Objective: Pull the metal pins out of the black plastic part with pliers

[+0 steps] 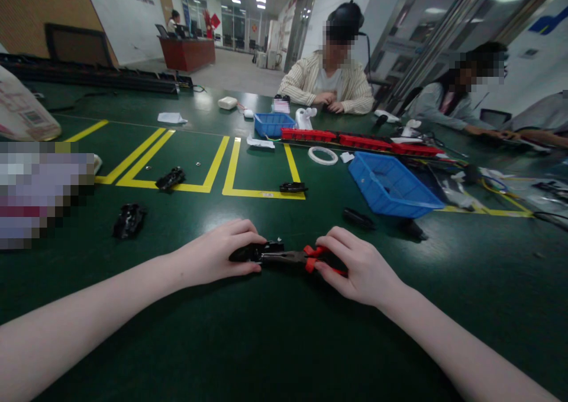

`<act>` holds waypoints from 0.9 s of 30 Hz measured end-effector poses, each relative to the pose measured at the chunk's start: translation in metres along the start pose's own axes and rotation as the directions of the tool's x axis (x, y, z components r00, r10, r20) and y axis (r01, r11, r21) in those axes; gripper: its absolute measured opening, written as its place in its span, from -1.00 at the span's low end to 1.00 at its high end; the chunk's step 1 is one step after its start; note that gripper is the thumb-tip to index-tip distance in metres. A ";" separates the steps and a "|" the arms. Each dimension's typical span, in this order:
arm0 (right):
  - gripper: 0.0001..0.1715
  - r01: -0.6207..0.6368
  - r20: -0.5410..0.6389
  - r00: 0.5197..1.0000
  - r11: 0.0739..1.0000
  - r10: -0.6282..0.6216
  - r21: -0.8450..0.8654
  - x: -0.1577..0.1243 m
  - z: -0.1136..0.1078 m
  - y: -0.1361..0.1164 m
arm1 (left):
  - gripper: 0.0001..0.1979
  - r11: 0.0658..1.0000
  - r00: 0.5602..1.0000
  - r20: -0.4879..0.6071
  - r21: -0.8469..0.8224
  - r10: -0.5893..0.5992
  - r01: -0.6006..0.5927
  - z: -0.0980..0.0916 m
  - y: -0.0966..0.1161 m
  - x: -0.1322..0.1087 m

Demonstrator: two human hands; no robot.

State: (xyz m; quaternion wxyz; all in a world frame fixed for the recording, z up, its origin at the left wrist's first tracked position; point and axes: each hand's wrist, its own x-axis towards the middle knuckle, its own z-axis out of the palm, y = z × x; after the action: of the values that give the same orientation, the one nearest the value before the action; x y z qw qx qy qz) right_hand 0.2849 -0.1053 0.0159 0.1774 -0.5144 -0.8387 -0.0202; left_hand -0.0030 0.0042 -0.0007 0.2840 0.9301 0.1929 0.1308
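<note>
My left hand (pixel 239 248) is closed around a black plastic part (pixel 271 247), most of which the fingers hide. In my right hand (pixel 355 266) are needle-nose pliers with red handles (pixel 310 259). The dark jaws of the pliers point left and reach the end of the black part. Whether the jaws grip it or only touch it, I cannot tell. Beyond my left hand lies a crumpled-looking black piece (pixel 128 220), and a black oblong piece (pixel 358 218) rests past my right hand.
On the dark green table (pixel 266 343), yellow tape (pixel 186 190) marks off areas holding small black parts (pixel 171 178). A blue bin (pixel 394 183) stands to the right, near a red strip (pixel 359 142) and a tape ring (pixel 322 155). Across the table sits a person (pixel 331 86); others work at right.
</note>
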 end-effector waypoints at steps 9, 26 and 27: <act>-0.71 0.022 0.018 1.000 1.000 -0.021 -0.019 0.000 -0.001 0.001 | -0.64 0.999 1.000 0.007 -0.037 -0.010 0.010 -0.001 -0.001 0.002; -0.69 0.054 0.009 0.998 0.996 -0.054 -0.074 0.001 0.002 0.003 | -0.64 1.000 1.000 -0.003 -0.017 0.026 -0.026 -0.001 -0.003 0.003; -0.69 0.054 0.010 0.999 0.996 -0.053 -0.073 0.001 0.000 0.003 | -0.63 0.999 1.000 -0.004 -0.016 0.029 -0.029 -0.001 -0.003 0.004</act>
State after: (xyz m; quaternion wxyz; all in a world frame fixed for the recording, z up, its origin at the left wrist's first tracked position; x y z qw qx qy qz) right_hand 0.2871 -0.1024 0.0154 0.1543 -0.4980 -0.8517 -0.0537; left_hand -0.0005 0.0084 -0.0013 0.2892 0.9301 0.1791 0.1383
